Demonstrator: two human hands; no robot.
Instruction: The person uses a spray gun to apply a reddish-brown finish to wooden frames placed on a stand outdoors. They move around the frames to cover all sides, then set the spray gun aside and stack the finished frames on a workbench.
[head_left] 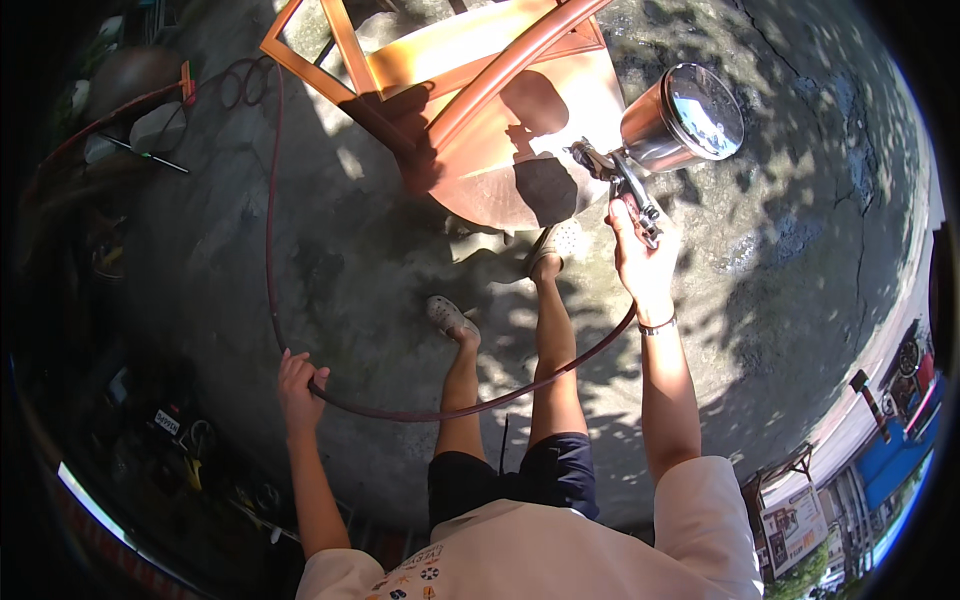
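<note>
My right hand [645, 250] grips a metal spray gun [622, 180] with a large shiny cup [680, 118], held just over the curved seat of an orange-brown wooden chair [470, 180], near its sunlit right side. The spray gun casts a dark shadow on the seat. My left hand [300, 390], lower left, is closed around a dark red hose [460, 410], which loops across in front of my legs up to the spray gun and also runs off toward the upper left.
My sandalled feet [450, 318] stand on cracked concrete [200, 260] just below the chair. Coiled hose [240, 85] and assorted items [155, 130] lie at the upper left, with dim clutter [195, 430] at the lower left. A sign board [790, 525] and blue objects [895, 465] appear at the lower right.
</note>
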